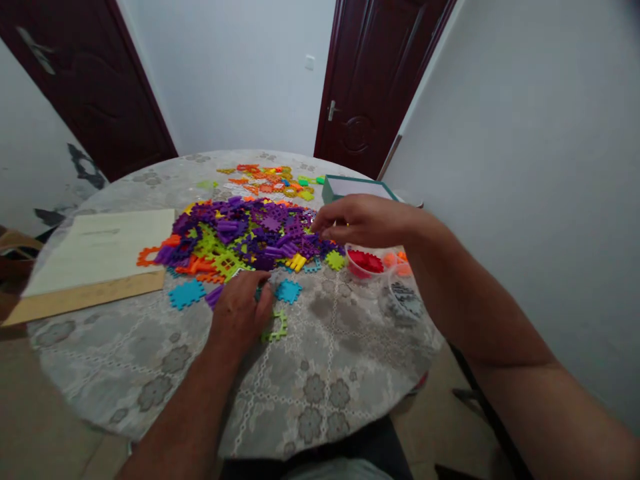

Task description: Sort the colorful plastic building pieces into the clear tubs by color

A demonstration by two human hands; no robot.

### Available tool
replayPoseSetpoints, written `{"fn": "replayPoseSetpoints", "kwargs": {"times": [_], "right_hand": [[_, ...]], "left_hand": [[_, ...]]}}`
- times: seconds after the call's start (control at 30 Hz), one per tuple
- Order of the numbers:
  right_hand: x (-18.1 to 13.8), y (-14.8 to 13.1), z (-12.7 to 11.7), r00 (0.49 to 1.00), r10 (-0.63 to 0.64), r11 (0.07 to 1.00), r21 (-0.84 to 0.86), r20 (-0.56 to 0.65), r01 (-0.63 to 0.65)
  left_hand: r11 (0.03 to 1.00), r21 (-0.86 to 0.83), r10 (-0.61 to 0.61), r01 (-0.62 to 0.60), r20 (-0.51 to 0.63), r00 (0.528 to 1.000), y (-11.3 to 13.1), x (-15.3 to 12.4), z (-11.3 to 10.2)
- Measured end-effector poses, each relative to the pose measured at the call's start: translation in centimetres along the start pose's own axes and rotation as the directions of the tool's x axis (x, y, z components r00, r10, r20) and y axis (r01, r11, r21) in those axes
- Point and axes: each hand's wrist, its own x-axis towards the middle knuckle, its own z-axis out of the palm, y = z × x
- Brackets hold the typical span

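Observation:
A heap of plastic gear-edged building pieces (pixel 273 223), mostly purple with lime green and orange ones, covers the middle of the table. My right hand (pixel 357 217) hovers at the heap's right edge, its fingertips bent down and drawn together; whatever they pinch is too small to make out. In front of the heap, my left hand (pixel 243 303) rests low with thumb and fingers curled around something mostly hidden. By its thumb lies a lime green square frame piece (pixel 276 327). Blue square pieces (pixel 289 291) lie on either side of this hand.
Clear tubs on the right hold red pieces (pixel 365 261), grey pieces (pixel 404 300) and orange pieces (pixel 395 260). A green-edged box (pixel 360 187) stands behind my right hand. More loose orange and yellow pieces (pixel 270 180) lie at the back. Cream cardboard (pixel 100 243) lies left.

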Motion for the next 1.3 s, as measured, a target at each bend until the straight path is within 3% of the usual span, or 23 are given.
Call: {"fn": "replayPoseSetpoints", "kwargs": {"times": [0.1,0.2,0.3,0.4,0.53,0.7,0.83,1.03,1.17,1.3], "right_hand": [[-2.3,-3.2,3.0,1.0,0.007,0.992,-0.123,-0.023,-0.01],[-3.5,-4.1,8.1,0.99,0.107,0.986,-0.117,-0.096,-0.118],[-2.5,-3.0,13.9,0.959,0.227,0.964,-0.099,-0.169,-0.245],[-0.5,-1.4,18.9,0.892,0.352,0.915,-0.096,-0.283,-0.391],[0.9,0.1,22.5,0.849,0.41,0.893,-0.041,-0.332,-0.448],[0.5,2.1,23.2,0.809,0.402,0.915,0.146,-0.429,-0.377],[0.8,3.1,23.2,0.793,0.315,0.944,0.261,-0.521,-0.203],[1.8,3.0,23.2,0.662,0.188,0.97,0.241,-0.725,-0.012],[1.8,2.9,22.8,0.596,0.136,0.984,0.179,-0.791,0.014],[1.0,1.5,21.2,0.495,0.082,0.992,0.12,-0.865,0.047]], "left_hand": [[0.993,-0.091,-0.076,0.074,-0.02,0.997,0.6,0.1,-0.4],[0.974,-0.132,-0.189,0.183,-0.037,0.981,0.8,0.2,-0.6],[0.946,-0.162,-0.29,0.279,-0.047,0.956,0.6,0.3,-0.6],[0.914,-0.21,-0.363,0.348,-0.032,0.931,0.4,0.3,-0.6],[0.871,-0.269,-0.427,0.411,-0.001,0.904,0.4,0.4,-0.7],[0.829,-0.299,-0.499,0.473,-0.013,0.866,0.6,0.6,-1.1],[0.802,-0.327,-0.531,0.5,-0.008,0.847,0.6,0.8,-1.2],[0.816,-0.307,-0.517,0.49,-0.007,0.856,0.0,1.0,-0.9],[0.852,-0.249,-0.476,0.461,-0.001,0.879,-0.5,1.1,-0.6],[0.904,-0.188,-0.394,0.384,-0.02,0.919,-0.6,1.1,-0.5]]}}
